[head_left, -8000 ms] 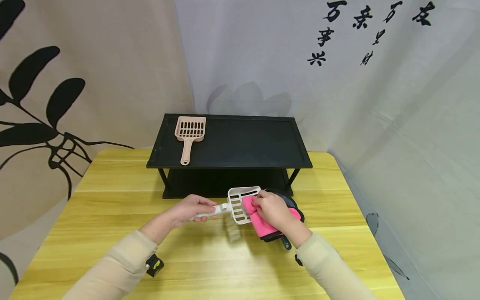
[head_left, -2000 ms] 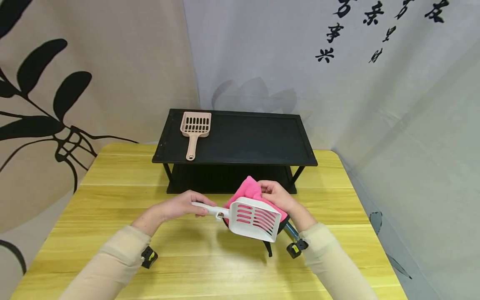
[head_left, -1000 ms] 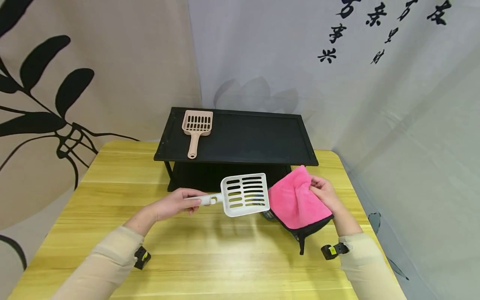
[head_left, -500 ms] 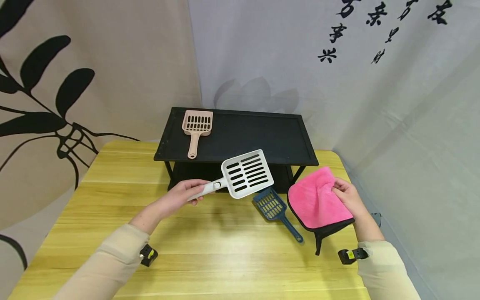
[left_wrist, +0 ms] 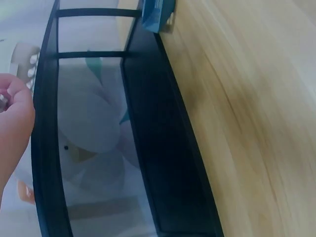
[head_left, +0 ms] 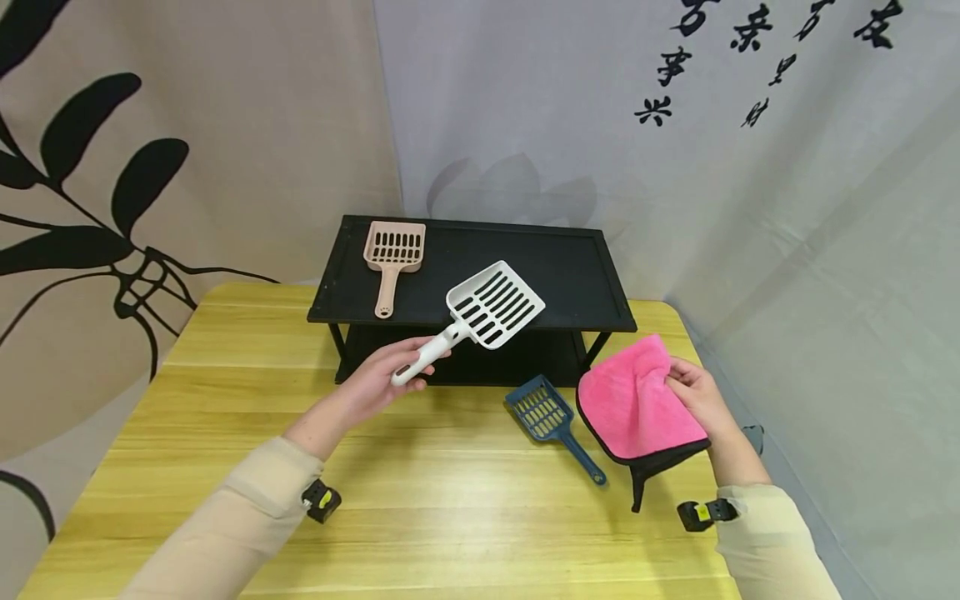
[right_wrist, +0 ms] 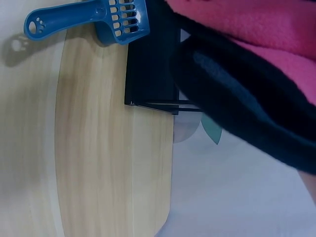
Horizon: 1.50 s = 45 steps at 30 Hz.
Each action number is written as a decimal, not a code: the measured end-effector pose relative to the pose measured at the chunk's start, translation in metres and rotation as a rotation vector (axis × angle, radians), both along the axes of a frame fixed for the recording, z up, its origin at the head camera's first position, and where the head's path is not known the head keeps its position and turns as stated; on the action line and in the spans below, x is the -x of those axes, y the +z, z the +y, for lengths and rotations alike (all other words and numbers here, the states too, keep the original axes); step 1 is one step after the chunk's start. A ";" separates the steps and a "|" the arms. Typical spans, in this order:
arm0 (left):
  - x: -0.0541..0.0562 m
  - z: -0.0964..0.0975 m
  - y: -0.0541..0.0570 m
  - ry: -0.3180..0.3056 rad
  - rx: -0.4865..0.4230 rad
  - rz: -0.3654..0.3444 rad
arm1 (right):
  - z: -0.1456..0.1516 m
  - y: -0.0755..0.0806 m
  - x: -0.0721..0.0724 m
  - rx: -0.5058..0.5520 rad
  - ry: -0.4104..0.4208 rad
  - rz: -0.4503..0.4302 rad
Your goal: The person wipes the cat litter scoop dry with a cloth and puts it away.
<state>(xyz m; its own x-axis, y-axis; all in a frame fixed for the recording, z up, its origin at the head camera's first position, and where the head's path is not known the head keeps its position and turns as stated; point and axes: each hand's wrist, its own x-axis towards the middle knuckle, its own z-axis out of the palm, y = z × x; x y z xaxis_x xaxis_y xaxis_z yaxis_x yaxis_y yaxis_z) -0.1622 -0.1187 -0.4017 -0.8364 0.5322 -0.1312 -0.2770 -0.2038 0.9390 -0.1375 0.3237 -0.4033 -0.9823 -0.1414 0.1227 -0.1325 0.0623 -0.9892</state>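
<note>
In the head view my left hand (head_left: pixel 382 375) grips the handle of a white slotted litter scoop (head_left: pixel 497 305), its head tilted up over the front of the black shelf. My right hand (head_left: pixel 699 392) pinches a pink cloth (head_left: pixel 637 400) with black edging, which hangs over the table's right side. A blue litter scoop (head_left: pixel 542 408) lies on the table between the two hands, its handle pointing toward me. On the shelf top, at the left, rests a beige-pink litter scoop (head_left: pixel 393 247). The right wrist view shows the cloth (right_wrist: pixel 256 24) close up, hiding most of that hand.
The two-tier black shelf (head_left: pixel 517 250) stands at the back of the wooden table (head_left: pixel 450 517). Behind it hangs a pale curtain (head_left: pixel 510 108) with printed leaves and writing. In the left wrist view the shelf's lower tier (left_wrist: pixel 163 148) sits beside the wood.
The cloth has come away from the white scoop and moved right with my right hand, uncovering the blue scoop. My left hand has lifted the white scoop up and forward, toward the shelf.
</note>
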 end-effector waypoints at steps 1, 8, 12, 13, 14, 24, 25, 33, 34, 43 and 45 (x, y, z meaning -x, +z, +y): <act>0.000 0.001 0.001 0.004 -0.013 -0.002 | 0.000 0.000 0.000 0.007 0.000 0.004; 0.004 0.011 0.008 0.075 -0.044 -0.011 | 0.000 -0.003 -0.002 -0.005 -0.003 -0.002; 0.009 0.018 0.010 0.135 0.027 -0.016 | 0.000 -0.004 -0.002 -0.013 -0.003 -0.006; 0.010 0.020 0.010 0.148 0.058 -0.014 | 0.000 -0.004 -0.002 -0.014 -0.006 -0.013; 0.011 0.022 0.011 0.162 0.086 -0.016 | 0.000 -0.004 -0.003 -0.015 -0.007 -0.020; 0.016 0.023 0.017 0.043 0.172 -0.029 | 0.000 -0.004 -0.002 -0.032 -0.023 -0.034; 0.016 0.021 0.018 0.025 0.180 -0.024 | 0.000 -0.004 -0.002 -0.027 -0.021 -0.032; 0.013 0.017 0.019 -0.037 0.326 -0.001 | 0.000 -0.003 -0.002 -0.030 -0.026 -0.041; 0.012 0.017 0.018 -0.045 0.344 0.005 | 0.000 -0.003 -0.002 -0.037 -0.029 -0.044; 0.010 0.023 0.016 -0.056 0.394 0.062 | -0.002 -0.002 -0.003 -0.083 -0.043 -0.049; 0.010 0.026 0.015 -0.045 0.382 0.053 | -0.001 -0.002 -0.004 -0.106 -0.053 -0.059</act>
<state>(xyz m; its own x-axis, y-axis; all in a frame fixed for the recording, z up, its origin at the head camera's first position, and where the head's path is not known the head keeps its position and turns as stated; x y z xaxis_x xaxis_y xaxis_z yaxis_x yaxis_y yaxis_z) -0.1726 -0.0923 -0.3866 -0.8243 0.4897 -0.2843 -0.2268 0.1746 0.9582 -0.1337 0.3224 -0.4054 -0.9938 -0.0979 0.0519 -0.0683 0.1724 -0.9827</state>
